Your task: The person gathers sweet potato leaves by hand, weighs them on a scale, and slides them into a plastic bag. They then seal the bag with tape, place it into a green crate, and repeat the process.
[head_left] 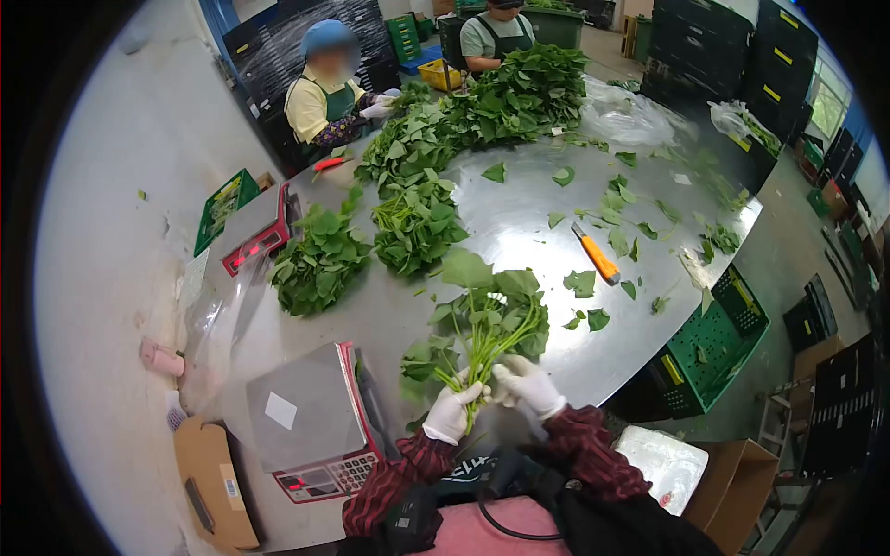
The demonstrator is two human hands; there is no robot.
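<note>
A bunch of long-stemmed leafy greens (482, 329) fans upward over the near side of the metal table, its leaves pointing away from me. My left hand (451, 414), in a white glove, is closed around the lower stems. At the right edge of the same stems is my right hand (530, 385), also gloved, with its fingers curled against them; its fingertips are partly hidden and slightly blurred. Beyond the bunch lie a stack of greens (417, 222) and another pile (320, 259) to its left. An orange utility knife (595, 253) rests to the right among loose leaves.
A red-edged scale (311, 408) stands left of my hands, with a second scale (258, 227) farther back. Two co-workers stand across the metal table (519, 208) near a large heap of greens (524, 93). A green crate (714, 347) sits beyond the right edge.
</note>
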